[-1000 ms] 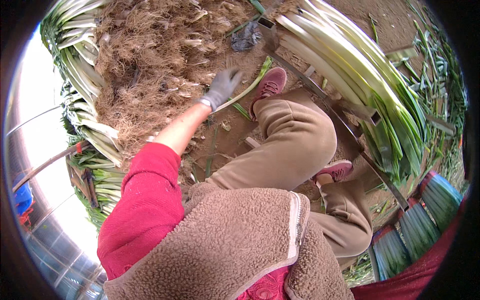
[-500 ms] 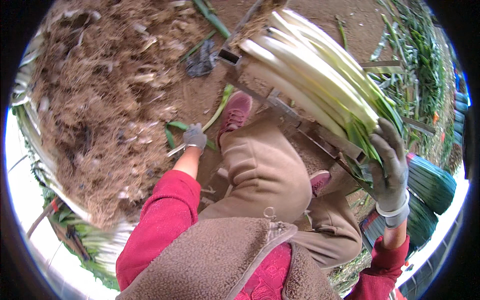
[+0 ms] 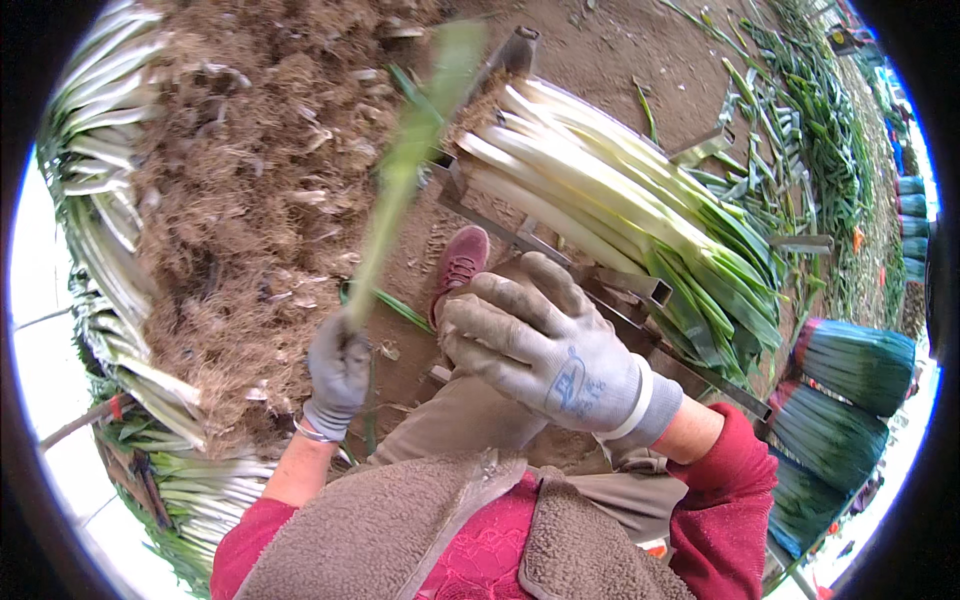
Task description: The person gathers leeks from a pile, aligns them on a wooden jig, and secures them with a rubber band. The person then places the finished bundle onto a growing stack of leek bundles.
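Observation:
My left hand [image 3: 338,368], in a grey work glove, is closed round the lower end of a pale green leek leaf [image 3: 385,220]. The leaf points up and away and is smeared by motion. My right hand [image 3: 550,345], gloved too and with a white band at the wrist, hovers over my lap. Its back faces up and its fingers are slightly bent and apart; its palm is hidden, and nothing shows in it. Beyond it, a pile of leeks [image 3: 610,200] lies across a metal rack [image 3: 520,240], white ends to the left and green leaves to the right.
A large heap of cut roots [image 3: 270,200] covers the ground on the left, with a row of leeks [image 3: 110,260] along its far side. Tied bundles [image 3: 855,365] stand at the right. Loose leaves [image 3: 820,130] litter the far right ground. My pink shoe [image 3: 463,265] is beside the rack.
My right hand has left the leaf end of the leek pile and moved left over my lap. My left hand has come nearer and swung the leaf upward.

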### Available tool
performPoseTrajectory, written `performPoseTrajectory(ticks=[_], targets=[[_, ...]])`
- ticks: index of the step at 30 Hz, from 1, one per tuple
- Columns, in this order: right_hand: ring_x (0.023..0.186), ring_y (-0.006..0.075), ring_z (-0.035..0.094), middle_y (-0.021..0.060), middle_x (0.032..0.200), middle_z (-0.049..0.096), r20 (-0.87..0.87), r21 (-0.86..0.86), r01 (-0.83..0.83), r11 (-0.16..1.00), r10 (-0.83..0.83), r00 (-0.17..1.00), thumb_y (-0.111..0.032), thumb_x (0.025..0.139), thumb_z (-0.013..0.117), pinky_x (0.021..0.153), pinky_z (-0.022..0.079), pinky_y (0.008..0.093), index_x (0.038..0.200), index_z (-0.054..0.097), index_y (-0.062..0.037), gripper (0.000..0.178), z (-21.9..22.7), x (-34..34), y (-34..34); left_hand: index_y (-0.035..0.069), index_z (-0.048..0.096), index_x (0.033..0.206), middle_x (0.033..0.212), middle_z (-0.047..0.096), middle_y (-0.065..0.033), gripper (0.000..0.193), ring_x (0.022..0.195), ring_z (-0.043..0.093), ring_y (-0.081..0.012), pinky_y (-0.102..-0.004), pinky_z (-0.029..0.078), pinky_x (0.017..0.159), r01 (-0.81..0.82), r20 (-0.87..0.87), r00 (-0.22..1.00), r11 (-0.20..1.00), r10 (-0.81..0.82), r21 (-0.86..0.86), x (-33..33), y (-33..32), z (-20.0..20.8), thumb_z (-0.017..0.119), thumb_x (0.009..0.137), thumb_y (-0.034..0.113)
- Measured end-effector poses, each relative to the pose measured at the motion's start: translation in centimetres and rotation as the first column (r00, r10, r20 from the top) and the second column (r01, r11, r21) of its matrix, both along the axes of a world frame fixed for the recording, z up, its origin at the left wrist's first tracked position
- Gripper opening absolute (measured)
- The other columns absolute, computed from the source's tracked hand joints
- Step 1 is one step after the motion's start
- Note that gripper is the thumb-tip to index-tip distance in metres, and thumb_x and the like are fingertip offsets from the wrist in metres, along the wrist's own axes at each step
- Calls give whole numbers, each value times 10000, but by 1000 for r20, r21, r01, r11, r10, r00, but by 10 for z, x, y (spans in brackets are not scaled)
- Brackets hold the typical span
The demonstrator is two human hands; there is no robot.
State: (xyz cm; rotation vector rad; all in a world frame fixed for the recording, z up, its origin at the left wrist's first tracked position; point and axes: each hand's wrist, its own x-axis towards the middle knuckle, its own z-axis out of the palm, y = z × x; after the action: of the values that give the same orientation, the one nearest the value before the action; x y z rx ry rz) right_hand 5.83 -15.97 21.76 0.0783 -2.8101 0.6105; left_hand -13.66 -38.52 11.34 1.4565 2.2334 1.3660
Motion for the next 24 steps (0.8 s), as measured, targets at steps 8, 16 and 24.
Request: performPoseTrajectory(ticks=[8,16,24], targets=[[987,270,591,79,1110,633,110,357,468,809,-533,839,-107,850,616,981,415,458,1301,610,-170,455,37,78,72,116,650,1097,770,627,-47,271,752,659,-245,-362,505,671,650,-450,713,747,-538,137,55,228,71,641,834,180],[994,343,637,193,1058,663,178,-141,683,717,-660,730,31,880,586,863,495,389,1199,668,-47,338,-91,140,190,214,714,1018,879,650,-82,203,880,643,-312,-444,475,830,575,-259,772,812,-580,-102,69,360,-49,678,841,305],[966,339,665,196,1058,689,178,-242,675,697,-652,737,-59,922,567,862,514,413,1188,696,-78,296,-227,66,218,125,658,1195,1185,617,-159,326,1185,531,-349,-473,405,1045,330,-263,918,940,-298,88,-2,250,-80,625,878,193]])
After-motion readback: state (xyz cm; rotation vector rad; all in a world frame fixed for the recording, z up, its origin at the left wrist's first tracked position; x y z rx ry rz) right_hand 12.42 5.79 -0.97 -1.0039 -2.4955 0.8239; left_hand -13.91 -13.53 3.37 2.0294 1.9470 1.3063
